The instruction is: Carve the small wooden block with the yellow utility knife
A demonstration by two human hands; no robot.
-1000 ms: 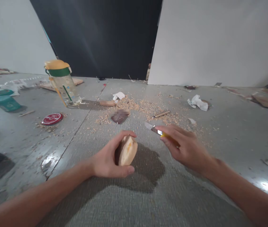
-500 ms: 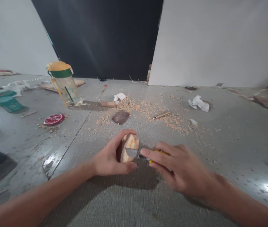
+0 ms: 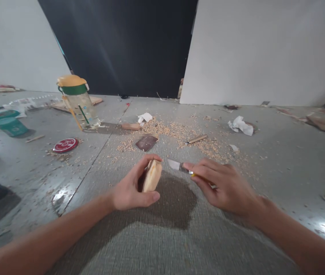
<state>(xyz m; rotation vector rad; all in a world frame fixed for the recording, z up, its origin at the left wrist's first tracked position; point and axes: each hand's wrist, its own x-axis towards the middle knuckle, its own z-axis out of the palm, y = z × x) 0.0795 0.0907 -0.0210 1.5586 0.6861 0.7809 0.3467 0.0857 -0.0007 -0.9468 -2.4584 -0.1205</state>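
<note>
My left hand (image 3: 135, 187) is closed around a pale piece of wood (image 3: 153, 176), thumb at its lower end and fingers over the top and far side. An orange-brown mark runs along its cut face. In my right hand (image 3: 216, 183) is a utility knife (image 3: 175, 164) with a yellow handle, gripped with the index finger stretched toward the blade. The blade points left toward the wood, and a gap separates the two. Both hands are above a grey textured surface. Most of the knife handle is hidden by my fingers.
Wood shavings (image 3: 174, 130) lie scattered beyond my hands, with a dark brown flat piece (image 3: 147, 143) and a wooden-handled tool (image 3: 197, 139) among them. Farther left stand a yellow-lidded bottle (image 3: 79, 103) and a green cup (image 3: 11, 126), near a red round lid (image 3: 65, 145). Crumpled tissue (image 3: 241, 125) lies right.
The knife blade has come off the wood and moved right and upward with my right hand. My left hand has turned the wood, which now shows a narrower face.
</note>
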